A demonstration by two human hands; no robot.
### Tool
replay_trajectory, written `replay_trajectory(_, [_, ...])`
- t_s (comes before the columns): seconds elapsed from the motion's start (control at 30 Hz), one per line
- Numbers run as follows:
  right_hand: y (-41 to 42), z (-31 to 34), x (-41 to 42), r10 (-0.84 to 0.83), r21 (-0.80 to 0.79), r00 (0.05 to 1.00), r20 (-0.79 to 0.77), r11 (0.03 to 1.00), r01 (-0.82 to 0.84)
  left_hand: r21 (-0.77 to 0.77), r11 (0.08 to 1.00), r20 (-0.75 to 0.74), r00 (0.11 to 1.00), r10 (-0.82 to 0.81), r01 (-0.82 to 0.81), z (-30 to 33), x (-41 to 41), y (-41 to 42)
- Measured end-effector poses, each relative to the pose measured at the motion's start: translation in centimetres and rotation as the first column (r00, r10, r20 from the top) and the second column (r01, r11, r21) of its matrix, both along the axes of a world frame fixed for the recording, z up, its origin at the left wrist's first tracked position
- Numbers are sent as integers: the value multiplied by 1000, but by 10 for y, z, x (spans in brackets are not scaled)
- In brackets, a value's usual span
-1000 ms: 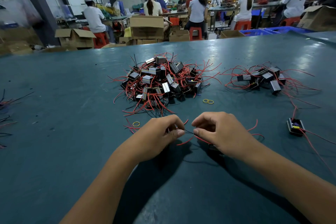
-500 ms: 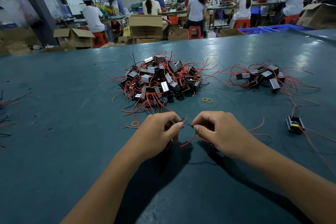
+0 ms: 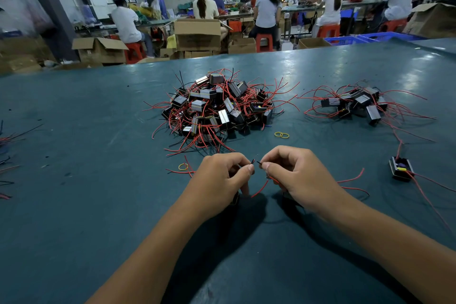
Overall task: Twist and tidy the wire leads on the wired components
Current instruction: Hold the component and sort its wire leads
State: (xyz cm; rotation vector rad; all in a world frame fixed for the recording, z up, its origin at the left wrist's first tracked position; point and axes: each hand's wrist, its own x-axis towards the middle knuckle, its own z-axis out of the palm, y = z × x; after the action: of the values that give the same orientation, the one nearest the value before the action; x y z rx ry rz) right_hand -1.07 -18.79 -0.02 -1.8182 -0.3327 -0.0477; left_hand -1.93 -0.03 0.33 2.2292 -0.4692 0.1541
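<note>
Two hands pinching wire ends over a green table [image 3: 74, 205]

The left hand [image 3: 222, 177] and right hand [image 3: 293, 175] each pinch a thin wire tip, the tips nearly meeting; a red wire [image 3: 260, 189] loops below them. A big pile of wired parts [image 3: 214, 106] lies just behind, a smaller pile [image 3: 357, 103] to its right

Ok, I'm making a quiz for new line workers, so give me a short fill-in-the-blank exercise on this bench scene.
1. The larger pile of components lies to the ___ of the smaller pile.
2. Most of the wire leads in both piles are ___ in colour.
3. The left hand and the right hand each ___ a wire end between thumb and finger.
4. The pair of rubber bands on the table is ___ in colour.

Missing words: left; red; pinch; yellow
</note>
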Motion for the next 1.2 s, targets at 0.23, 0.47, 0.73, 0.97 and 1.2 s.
replay_trajectory(0.23, [2, 1, -2, -13, 47, 1000, 18, 999, 12, -9, 1000, 11, 1000, -1, 2, 0, -1, -2])
replay_trajectory(0.47, [3, 1, -3, -12, 58, 999, 42, 998, 9, -17, 1000, 20, 1000, 4, -3, 0, -2, -4])
replay_trajectory(0.73, [4, 0, -4, -21, 128, 998, 66, 992, 12, -18, 1000, 36, 999, 24, -23, 1, -3, -7])
replay_trajectory(0.97, [5, -1, -4, -43, 143, 997, 70, 989, 33, 14, 1000, 81, 997, 15, -16, 0, -3, -8])
replay_trajectory(1.2, [5, -1, -5, -39, 144, 998, 58, 989, 30, 85, 996, 121, 993, -15, 5, -3, -5, -11])
